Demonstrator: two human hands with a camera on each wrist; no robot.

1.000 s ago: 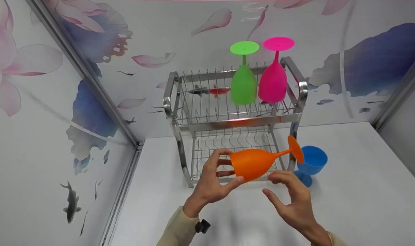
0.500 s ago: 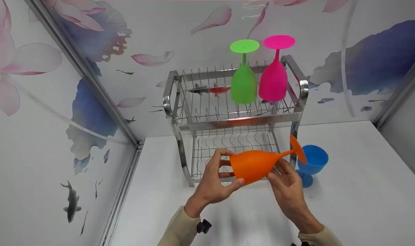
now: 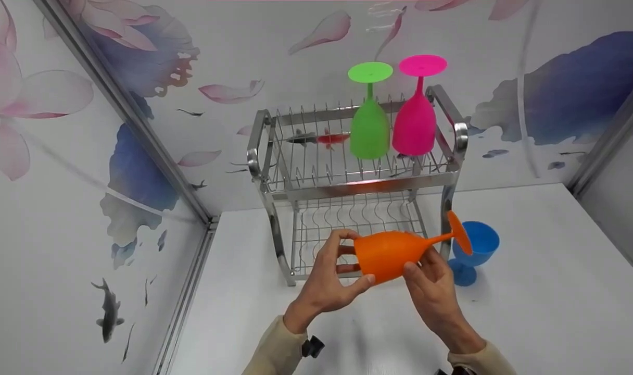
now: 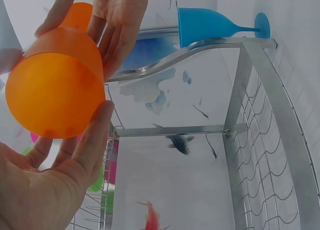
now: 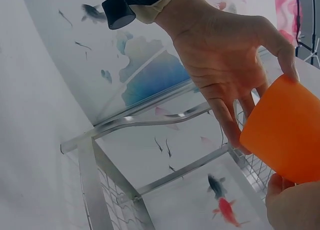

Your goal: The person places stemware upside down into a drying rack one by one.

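Observation:
An orange goblet (image 3: 387, 255) is held on its side in front of the rack, mouth to the left and foot to the right. My left hand (image 3: 324, 278) grips it at the rim, thumb below and fingers spread over the far side. My right hand (image 3: 435, 297) holds the lower bowl near the stem, thumb in front and fingers behind. In the left wrist view the open mouth of the orange goblet (image 4: 55, 95) faces the camera. Beyond the foot, a blue goblet (image 3: 475, 244) stands upright on the white table (image 3: 545, 291).
A two-tier metal dish rack (image 3: 363, 188) stands against the patterned wall. On its upper tier a green goblet (image 3: 369, 130) and a pink goblet (image 3: 414, 127) rest upside down, side by side. The lower tier (image 3: 316, 219) has wavy wires.
My right hand, apart from the orange goblet a second ago, has come up and taken hold of its lower bowl. The goblet has shifted slightly right, still in my left hand.

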